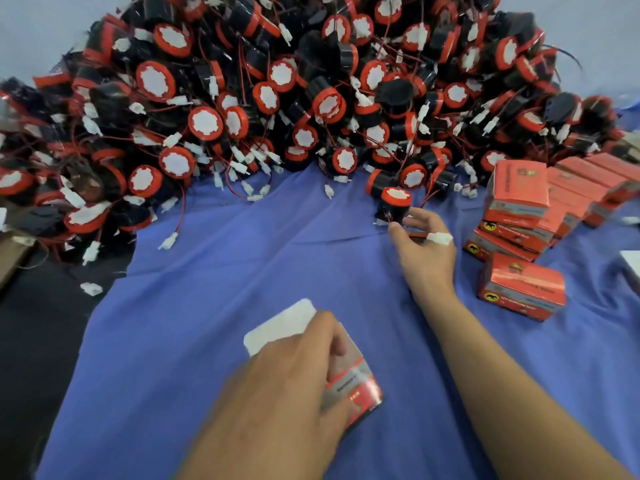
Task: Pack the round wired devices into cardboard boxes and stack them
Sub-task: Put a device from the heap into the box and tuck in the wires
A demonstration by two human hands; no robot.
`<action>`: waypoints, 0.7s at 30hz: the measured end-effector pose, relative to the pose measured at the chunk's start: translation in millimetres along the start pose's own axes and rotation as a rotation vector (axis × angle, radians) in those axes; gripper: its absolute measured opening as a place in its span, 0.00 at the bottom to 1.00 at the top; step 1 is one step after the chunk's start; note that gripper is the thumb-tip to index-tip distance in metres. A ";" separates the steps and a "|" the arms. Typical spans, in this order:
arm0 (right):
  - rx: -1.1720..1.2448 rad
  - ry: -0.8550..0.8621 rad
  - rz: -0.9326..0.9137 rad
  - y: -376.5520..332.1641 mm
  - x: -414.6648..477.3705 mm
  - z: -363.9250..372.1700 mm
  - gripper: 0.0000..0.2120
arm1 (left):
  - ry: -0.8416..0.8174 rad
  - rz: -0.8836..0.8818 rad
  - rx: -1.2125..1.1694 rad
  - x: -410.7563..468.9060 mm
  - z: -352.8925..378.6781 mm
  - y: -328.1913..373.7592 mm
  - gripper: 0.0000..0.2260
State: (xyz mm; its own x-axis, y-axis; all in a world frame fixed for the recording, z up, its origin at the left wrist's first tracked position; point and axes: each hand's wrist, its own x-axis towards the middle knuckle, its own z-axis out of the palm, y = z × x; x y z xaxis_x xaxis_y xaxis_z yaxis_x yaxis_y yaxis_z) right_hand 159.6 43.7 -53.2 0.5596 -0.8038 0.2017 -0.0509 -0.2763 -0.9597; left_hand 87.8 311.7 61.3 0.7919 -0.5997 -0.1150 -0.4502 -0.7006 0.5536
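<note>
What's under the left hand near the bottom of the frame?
A red and grey cardboard box, its white flap sticking out past the fingers, over the blue cloth. The left hand covers most of it, so its inside cannot be seen.

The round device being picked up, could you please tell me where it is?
In the head view the round device sits right of centre at the near edge of the pile, held by the right hand, just left of the stacked red boxes.
</note>
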 end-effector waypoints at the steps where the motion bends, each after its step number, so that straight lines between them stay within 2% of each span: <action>1: 0.000 0.001 0.001 -0.6 0.0 0.0 0.17 | 0.009 0.032 0.070 -2.5 1.1 0.4 0.17; 3: 0.004 -0.003 0.004 -0.9 0.1 -0.1 0.16 | 0.062 0.209 0.276 -6.1 7.0 0.9 0.12; 5: 0.002 -0.009 0.001 -1.2 -0.8 -0.3 0.15 | 0.118 0.346 0.384 -11.1 13.0 -0.1 0.06; 6: 0.000 -0.010 -0.006 -1.0 -0.9 -0.4 0.15 | 0.117 0.392 0.441 -13.8 15.4 -0.4 0.07; 8: -0.003 -0.012 -0.011 -0.5 -1.1 -0.8 0.15 | 0.148 0.471 0.370 -22.3 25.2 -7.1 0.08; 9: -0.003 -0.013 -0.009 -0.5 -1.1 -1.0 0.15 | 0.182 0.532 0.284 -26.8 24.4 -10.4 0.06; 11: -0.002 -0.009 -0.007 0.3 -0.3 -0.9 0.16 | 0.252 0.630 0.080 -27.4 14.1 -19.2 0.09; 13: -0.001 -0.007 -0.008 0.8 0.1 -0.4 0.16 | 0.337 0.582 -0.134 -12.2 -1.9 -36.7 0.10; 15: 0.010 -0.008 -0.008 1.6 0.3 0.1 0.17 | 0.288 0.393 -0.412 10.1 -15.3 -60.4 0.07; 16: 0.014 -0.007 -0.007 2.5 0.8 0.1 0.17 | 0.234 0.298 -0.519 20.7 -19.9 -69.5 0.09; 17: 0.016 -0.006 -0.007 2.0 0.5 -0.2 0.17 | 0.182 0.240 -0.590 27.7 -23.3 -78.6 0.16; 19: 0.034 -0.012 0.008 0.6 -0.7 -0.5 0.18 | 0.067 0.238 -0.674 38.1 -21.3 -85.5 0.30; 21: 0.072 -0.040 0.037 -5.5 -3.0 -2.3 0.21 | -0.021 0.204 -0.812 40.6 -12.6 -80.1 0.39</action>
State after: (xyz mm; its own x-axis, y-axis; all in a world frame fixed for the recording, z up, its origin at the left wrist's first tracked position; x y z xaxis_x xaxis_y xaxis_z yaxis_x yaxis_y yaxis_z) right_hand 156.3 46.4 -48.2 0.5908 -0.7909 0.1596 -0.0133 -0.2074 -0.9782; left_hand 161.2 348.4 22.7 0.7158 -0.6971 0.0414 -0.1409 -0.0861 0.9863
